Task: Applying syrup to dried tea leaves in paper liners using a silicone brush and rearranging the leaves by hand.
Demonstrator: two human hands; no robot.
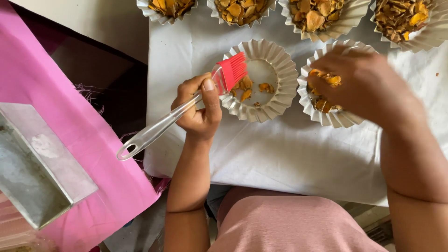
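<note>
Head view: left hand (198, 106) fist-closed round clear handle of red-bristled pastry brush (186, 108), bristles over rim of near-empty fluted foil cup (280, 70) on white cloth (280, 154). Right hand (361, 86) blurred, fingers down in neighbouring filled cup (326, 116); grip unclear. Pink cloth (56, 93) left.

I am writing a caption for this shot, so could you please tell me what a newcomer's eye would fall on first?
First comes the red-bristled brush with a clear handle, gripped by the left hand over a fluted paper cup holding a few orange pieces. Next is the right hand, blurred, reaching into the neighbouring cup on the white cloth. A bright pink cloth fills the left side.
</note>
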